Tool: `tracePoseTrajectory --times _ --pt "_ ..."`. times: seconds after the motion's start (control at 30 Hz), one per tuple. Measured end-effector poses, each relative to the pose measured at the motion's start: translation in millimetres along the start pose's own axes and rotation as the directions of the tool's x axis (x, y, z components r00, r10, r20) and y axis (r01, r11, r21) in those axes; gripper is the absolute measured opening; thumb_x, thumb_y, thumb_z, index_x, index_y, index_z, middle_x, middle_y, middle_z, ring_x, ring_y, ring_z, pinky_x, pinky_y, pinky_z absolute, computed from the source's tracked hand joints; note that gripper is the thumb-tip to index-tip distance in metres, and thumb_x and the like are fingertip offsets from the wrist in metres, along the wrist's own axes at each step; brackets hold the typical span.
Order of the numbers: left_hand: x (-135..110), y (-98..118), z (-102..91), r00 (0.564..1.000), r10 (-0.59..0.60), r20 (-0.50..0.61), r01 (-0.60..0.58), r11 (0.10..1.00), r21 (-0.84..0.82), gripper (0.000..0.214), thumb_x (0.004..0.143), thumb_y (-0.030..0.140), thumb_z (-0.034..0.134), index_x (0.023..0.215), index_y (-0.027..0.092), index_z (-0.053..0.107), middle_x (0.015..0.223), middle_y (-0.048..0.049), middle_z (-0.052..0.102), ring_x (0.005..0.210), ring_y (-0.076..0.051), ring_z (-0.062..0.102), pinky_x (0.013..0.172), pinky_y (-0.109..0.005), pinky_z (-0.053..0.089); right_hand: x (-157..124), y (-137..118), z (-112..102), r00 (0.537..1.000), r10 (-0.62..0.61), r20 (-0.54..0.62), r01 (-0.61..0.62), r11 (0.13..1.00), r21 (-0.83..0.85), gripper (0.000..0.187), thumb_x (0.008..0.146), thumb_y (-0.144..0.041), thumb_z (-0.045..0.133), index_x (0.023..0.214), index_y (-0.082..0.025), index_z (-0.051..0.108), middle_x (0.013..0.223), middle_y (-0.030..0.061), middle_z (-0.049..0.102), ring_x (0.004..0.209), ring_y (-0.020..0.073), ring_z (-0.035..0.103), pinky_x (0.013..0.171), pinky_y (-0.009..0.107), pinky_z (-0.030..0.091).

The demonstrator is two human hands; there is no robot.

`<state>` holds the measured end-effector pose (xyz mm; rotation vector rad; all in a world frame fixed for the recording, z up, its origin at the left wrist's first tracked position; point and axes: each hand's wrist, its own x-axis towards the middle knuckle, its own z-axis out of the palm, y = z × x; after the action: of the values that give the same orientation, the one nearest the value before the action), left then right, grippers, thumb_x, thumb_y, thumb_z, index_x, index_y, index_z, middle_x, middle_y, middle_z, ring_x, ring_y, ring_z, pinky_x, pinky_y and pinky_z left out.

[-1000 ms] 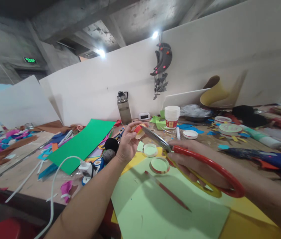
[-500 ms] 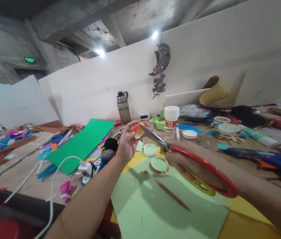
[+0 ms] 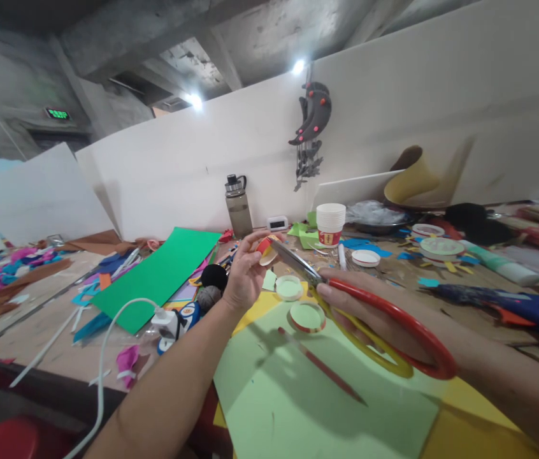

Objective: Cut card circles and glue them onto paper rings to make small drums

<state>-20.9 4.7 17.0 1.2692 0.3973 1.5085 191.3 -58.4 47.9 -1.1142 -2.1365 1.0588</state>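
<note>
My left hand [image 3: 246, 271] pinches a small red and yellow piece of paper cup [image 3: 266, 250], held up over the table. Scissors [image 3: 367, 306] with one red and one yellow handle are gripped in my right hand [image 3: 353, 296]. Their metal blades reach left to the cup piece, touching or just in front of it; I cannot tell which. Below lies a light green sheet [image 3: 269, 382] with a pencil [image 3: 331, 373] across it. Two cut cup rings, one nearer [image 3: 307, 317] and one farther [image 3: 289, 288], sit near the sheet's far edge.
A stack of paper cups [image 3: 330, 224], a small clock [image 3: 277, 223] and a water bottle [image 3: 238, 207] stand at the back. A blue glue gun [image 3: 503, 306] lies on the right. At left are a green sheet [image 3: 155, 280] and a white plug with cable [image 3: 167, 322].
The view has shifted very slightly. Both hands, the scissors and the cup piece keep nearly the same positions.
</note>
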Motion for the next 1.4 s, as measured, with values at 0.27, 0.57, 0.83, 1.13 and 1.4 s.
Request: tracePoseTrajectory --times 0.27,0.57,0.83,1.13,1.4 --pt "-1 -1 -0.7 1.0 -0.007 0.003 0.007 1.0 -0.017 0.031 0.077 0.021 0.056 0.107 0.02 0.063 0.113 -0.0097 0.07 0.114 -0.027 0.062 0.096 -0.044 0.047 0 -1 -1 0.995 -0.103 -0.004 0.102 0.995 -0.019 0.05 0.093 -0.064 0.035 0.07 -0.021 0.047 0.06 -0.0009 0.054 0.05 0.0115 0.051 0.049 0.025 0.044" --pt "0 -1 -0.7 0.999 -0.038 -0.027 0.037 0.999 -0.016 0.033 0.074 0.022 0.056 0.107 0.019 0.062 0.112 -0.0105 0.071 0.114 -0.028 0.062 0.095 -0.045 0.048 7 -8 2 0.995 0.097 0.033 -0.099 0.992 0.076 0.028 0.084 -0.048 0.056 0.078 -0.021 0.047 0.064 -0.0036 0.055 0.051 0.0134 0.062 0.044 0.022 0.045" --pt "1 -3 -3.7 0.999 -0.036 0.012 0.036 0.999 -0.014 0.034 0.076 0.02 0.055 0.109 0.019 0.062 0.113 -0.0116 0.07 0.113 -0.028 0.062 0.094 -0.045 0.048 5 6 5 0.969 0.243 0.048 -0.24 0.969 -0.055 0.005 0.078 -0.021 0.049 0.082 -0.022 0.052 0.061 -0.0047 0.057 0.045 0.0106 0.055 0.037 0.018 0.035" --pt "-1 -2 -3.4 0.999 -0.026 0.024 0.026 1.0 0.013 0.035 0.076 0.021 0.055 0.11 0.019 0.062 0.115 -0.0117 0.068 0.111 -0.027 0.062 0.091 -0.042 0.05 3 -9 7 0.974 0.179 0.136 -0.177 0.984 -0.026 0.031 0.091 -0.041 0.042 0.068 -0.02 0.046 0.054 0.0003 0.058 0.047 0.0119 0.054 0.044 0.022 0.042" --pt "0 -1 -1.8 0.999 -0.04 -0.001 0.04 0.999 0.002 0.034 0.073 0.023 0.057 0.107 0.018 0.062 0.109 -0.0111 0.071 0.108 -0.027 0.063 0.091 -0.042 0.049 4 -14 6 0.968 0.218 0.122 -0.232 0.965 0.119 0.038 0.086 -0.05 0.05 0.062 -0.021 0.044 0.046 -0.0032 0.052 0.035 0.0093 0.047 0.038 0.022 0.041"
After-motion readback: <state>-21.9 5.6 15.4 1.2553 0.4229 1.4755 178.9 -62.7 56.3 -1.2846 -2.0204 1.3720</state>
